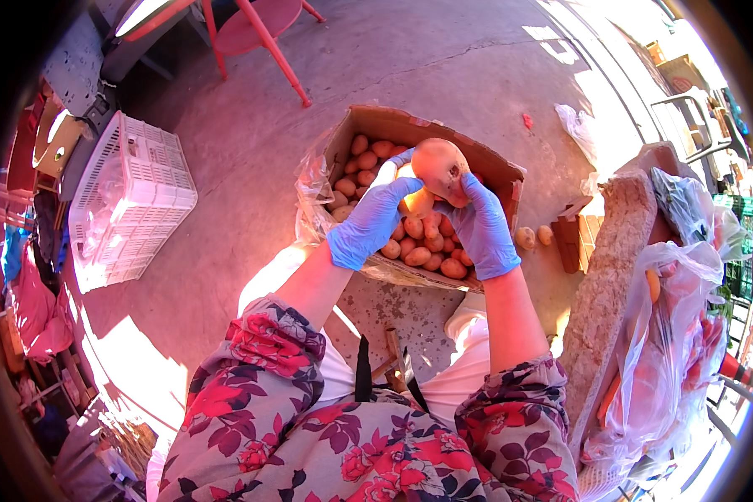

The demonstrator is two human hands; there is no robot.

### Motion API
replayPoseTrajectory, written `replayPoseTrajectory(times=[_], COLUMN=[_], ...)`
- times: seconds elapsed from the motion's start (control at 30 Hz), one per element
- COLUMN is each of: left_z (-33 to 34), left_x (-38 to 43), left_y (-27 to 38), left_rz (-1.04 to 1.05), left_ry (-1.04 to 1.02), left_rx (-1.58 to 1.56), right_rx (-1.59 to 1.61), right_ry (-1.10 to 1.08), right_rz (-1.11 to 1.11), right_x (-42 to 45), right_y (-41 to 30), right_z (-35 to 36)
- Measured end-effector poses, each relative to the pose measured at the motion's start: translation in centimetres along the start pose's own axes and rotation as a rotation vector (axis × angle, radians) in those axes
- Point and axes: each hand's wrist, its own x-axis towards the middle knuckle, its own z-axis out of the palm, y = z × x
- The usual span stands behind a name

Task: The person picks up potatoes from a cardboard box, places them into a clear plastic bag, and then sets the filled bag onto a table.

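Both of my hands wear blue disposable gloves and meet above an open cardboard box. My right hand grips a large potato with a dark blemish on its side. Just below it, my left hand has its thumb and fingers around a smaller yellowish potato. The two potatoes overlap in view; I cannot tell if they touch. Inside the box lie several loose potatoes, partly hidden by my hands. Clear plastic film hangs over the box's left edge.
On the floor right of the box are two potatoes and some bricks. A rough slab runs along my right, with filled plastic bags beside it. A white plastic crate stands left; a red stool is ahead.
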Motion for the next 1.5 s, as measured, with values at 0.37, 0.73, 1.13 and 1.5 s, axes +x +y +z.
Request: replayPoseTrajectory(times=[0.37,0.73,1.13,1.5], left_z=[-0.4,0.8,0.3,-0.2], left_x=[0.5,-0.2,-0.5,0.3], left_y=[-1.0,0.7,0.8,-0.1], left_rz=[0.057,0.017,0.057,-0.035], left_ry=[-0.009,-0.014,-0.059,0.001], left_rx=[0.043,0.017,-0.031,-0.113], right_rx=[-0.127,-0.482,-0.928,-0.359], right_ry=[0.011,0.022,0.099,0.063], right_rz=[-0.012,-0.232,-0.516,-0.163], right_x=[-0.8,-1.3,-2.0,-0.4], right_y=[-0.2,0.3,1.2,0.3], right_z=[0.2,1.7,3.1,-0.1])
